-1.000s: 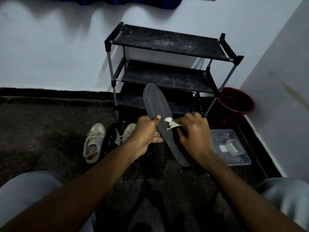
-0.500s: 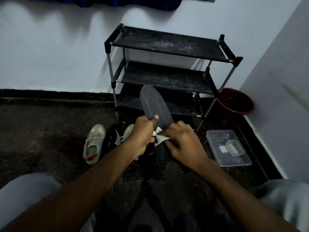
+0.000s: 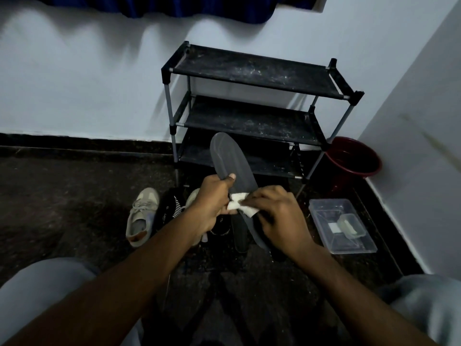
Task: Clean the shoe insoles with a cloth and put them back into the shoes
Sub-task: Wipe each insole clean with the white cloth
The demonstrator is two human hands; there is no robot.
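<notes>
With right hand [image 3: 277, 216] pinching the white cloth [image 3: 240, 208] in curled fingers, drawing it back rightward across the dark insole [image 3: 230, 161] at frame centre, away from the left hand [image 3: 212, 198] gripping the insole's edge; judging wiping unfinished, refitting into the beige shoe [image 3: 142, 216] left of centre pending.

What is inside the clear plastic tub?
A small translucent lidded box and a white square piece lie in the tub; the box's contents cannot be made out.
</notes>
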